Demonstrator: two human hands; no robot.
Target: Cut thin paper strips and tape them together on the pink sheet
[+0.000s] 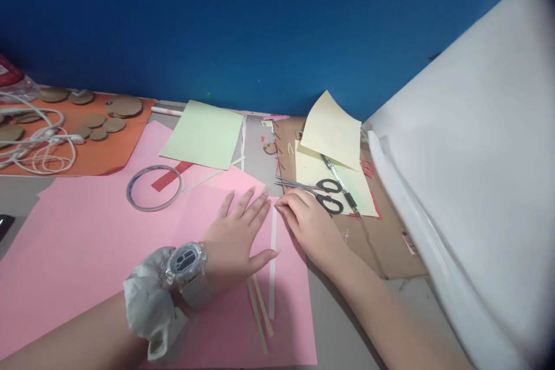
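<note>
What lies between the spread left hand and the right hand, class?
The upper part of a white strip lies between the left hand and right hand, over pink paper, in the head view.

Craft workspace, grey tabletop against blue wall: pink paper, scissors, cardboard discs.

Strips on the large sheet, tape ring left, scissors (beside the pen) right.

Soft, muted light
Faint shadow across the pink paper; right edge blurred (its upper corner darkened).
</note>
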